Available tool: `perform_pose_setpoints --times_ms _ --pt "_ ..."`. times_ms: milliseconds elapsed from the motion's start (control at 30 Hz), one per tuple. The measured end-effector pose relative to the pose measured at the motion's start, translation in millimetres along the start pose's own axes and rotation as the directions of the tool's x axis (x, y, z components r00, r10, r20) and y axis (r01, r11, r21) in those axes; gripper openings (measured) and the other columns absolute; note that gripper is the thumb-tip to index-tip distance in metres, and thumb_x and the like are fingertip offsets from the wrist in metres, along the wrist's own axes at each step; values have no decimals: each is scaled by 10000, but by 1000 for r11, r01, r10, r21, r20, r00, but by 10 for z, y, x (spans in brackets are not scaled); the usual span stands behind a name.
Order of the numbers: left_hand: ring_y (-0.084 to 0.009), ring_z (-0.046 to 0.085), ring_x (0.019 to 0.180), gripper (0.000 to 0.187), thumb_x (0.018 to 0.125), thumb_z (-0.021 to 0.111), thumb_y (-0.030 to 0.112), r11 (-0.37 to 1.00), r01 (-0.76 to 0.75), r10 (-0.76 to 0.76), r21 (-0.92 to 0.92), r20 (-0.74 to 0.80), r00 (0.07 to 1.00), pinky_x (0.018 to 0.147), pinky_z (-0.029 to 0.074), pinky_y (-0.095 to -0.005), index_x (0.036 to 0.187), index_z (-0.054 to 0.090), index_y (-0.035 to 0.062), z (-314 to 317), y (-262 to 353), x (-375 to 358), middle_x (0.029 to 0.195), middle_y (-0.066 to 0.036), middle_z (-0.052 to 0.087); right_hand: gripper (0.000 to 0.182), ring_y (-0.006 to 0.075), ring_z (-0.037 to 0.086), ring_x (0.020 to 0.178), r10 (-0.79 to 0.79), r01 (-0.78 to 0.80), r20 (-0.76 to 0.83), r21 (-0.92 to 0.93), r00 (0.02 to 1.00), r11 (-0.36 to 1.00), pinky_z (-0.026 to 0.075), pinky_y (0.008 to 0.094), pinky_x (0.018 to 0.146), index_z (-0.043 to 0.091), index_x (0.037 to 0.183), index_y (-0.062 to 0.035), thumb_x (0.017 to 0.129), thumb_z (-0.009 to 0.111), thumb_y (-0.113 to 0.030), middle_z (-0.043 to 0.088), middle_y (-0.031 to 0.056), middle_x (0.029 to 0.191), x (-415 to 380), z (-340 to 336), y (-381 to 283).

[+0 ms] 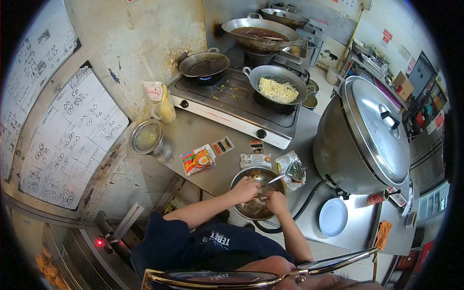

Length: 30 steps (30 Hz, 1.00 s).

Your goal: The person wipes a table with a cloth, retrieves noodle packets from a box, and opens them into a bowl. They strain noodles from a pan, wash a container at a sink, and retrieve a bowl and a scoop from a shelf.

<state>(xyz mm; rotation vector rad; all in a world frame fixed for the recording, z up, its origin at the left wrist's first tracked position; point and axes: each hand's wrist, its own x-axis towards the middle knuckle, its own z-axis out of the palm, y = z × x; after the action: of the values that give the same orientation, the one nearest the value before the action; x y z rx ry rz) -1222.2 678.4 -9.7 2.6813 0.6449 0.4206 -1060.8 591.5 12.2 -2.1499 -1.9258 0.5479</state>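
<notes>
Both my hands are over a round metal bowl [235, 181] with brown residue inside. The fingers of my left hand [245, 189] are bent closed at its upper left part. My right hand [276, 202] is closed at its right side, just apart from the left. A small pale thing [262, 196] shows between them; I cannot make out what it is. A shiny metal utensil handle [273, 181] slants over the rim. Beyond the bowl lie an opened white wrapper [255, 160] and a crumpled foil packet [293, 169]. An instant noodle packet [197, 159] lies to the left.
A gas stove [232, 99] carries a wok [256, 72] of noodles [278, 90] and a smaller dark wok [204, 64] over a blue flame. A large lidded pot [333, 137] stands right, near a pale plate [333, 217]. At left are a strainer [147, 137] and a jug [166, 112].
</notes>
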Motion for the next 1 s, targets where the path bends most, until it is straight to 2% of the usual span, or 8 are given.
perform_pose_setpoints --times_ms 167,300,500,567,667,833,900,1000 --pt "-166 528 906 135 653 603 158 991 -63 55 118 67 996 740 344 -342 783 616 123 -157 95 43 888 6 551 174 326 609 710 10 -10 -44 -1 999 1000 490 425 640 668 820 -141 669 582 -155 630 140 752 -2 -62 -108" --pt "-163 524 918 163 634 614 144 990 -135 135 42 1 991 754 337 -339 792 619 108 -159 -14 45 896 1 552 164 322 611 711 7 -6 -48 5 999 1000 490 422 637 669 807 -143 665 589 -162 630 134 745 9 -21 -69" --pt "-164 512 886 133 586 654 124 984 -165 168 62 -40 985 720 331 -334 712 621 96 -262 17 83 880 -4 545 161 322 612 710 127 -127 -97 9 987 992 493 425 639 671 797 -148 674 568 -149 628 136 737 -4 -96 -254" --pt "-161 510 906 70 620 609 120 988 -149 149 -39 -9 989 754 330 -343 678 636 92 -242 -52 74 891 1 546 157 318 613 701 101 -102 -34 -16 994 995 493 417 634 675 790 -153 667 578 -151 628 135 731 19 -50 -213" --pt "-170 497 917 56 607 608 111 980 -198 198 18 -38 979 751 329 -344 649 636 86 -325 -62 84 899 6 543 156 315 614 690 121 -122 -42 -34 992 992 493 413 630 676 790 -159 661 588 -163 628 132 723 20 9 -227" --pt "-181 466 962 60 608 596 116 986 -160 164 -49 94 982 763 327 -356 631 651 115 -375 -150 135 971 12 539 159 308 616 684 252 -252 -68 8 965 968 495 411 633 678 785 -165 668 571 -164 628 127 710 33 -34 -360" --pt "-182 459 973 64 631 590 129 979 -199 202 -48 61 977 790 326 -366 636 653 124 -335 -235 152 983 11 538 160 307 617 680 197 -196 -62 33 978 980 494 411 628 679 779 -166 660 573 -158 629 128 709 26 97 -254" --pt "-197 462 962 55 665 612 136 996 -75 80 -50 96 992 801 333 -384 630 643 107 -383 -165 192 940 14 533 161 327 607 665 244 -245 -77 0 967 970 487 429 611 663 756 -136 617 583 -146 616 143 684 31 51 -336"
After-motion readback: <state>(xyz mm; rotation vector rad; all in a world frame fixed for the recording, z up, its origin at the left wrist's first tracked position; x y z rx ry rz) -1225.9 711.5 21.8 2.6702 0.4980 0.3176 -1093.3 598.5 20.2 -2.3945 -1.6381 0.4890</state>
